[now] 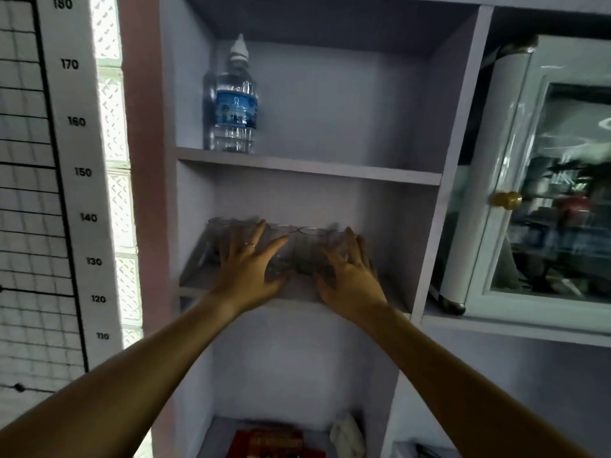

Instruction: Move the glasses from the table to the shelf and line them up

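Observation:
Several clear drinking glasses (305, 249) stand in a row on the middle shelf (395, 297) of a pale lilac cabinet. They are blurred and partly hidden by my hands. My left hand (248, 264), with a ring on one finger, is spread flat against the front of the left glasses. Fingers apart, my right hand (347, 276) rests against the front of the right glasses. Neither hand wraps around a glass. The table is out of view.
A water bottle (235, 100) with a blue label stands on the shelf above, at the left. A red box (274, 441) and a white cloth (345, 431) lie on the lower shelf. A glass-door cabinet (542, 193) stands right; a height chart (76, 173) hangs left.

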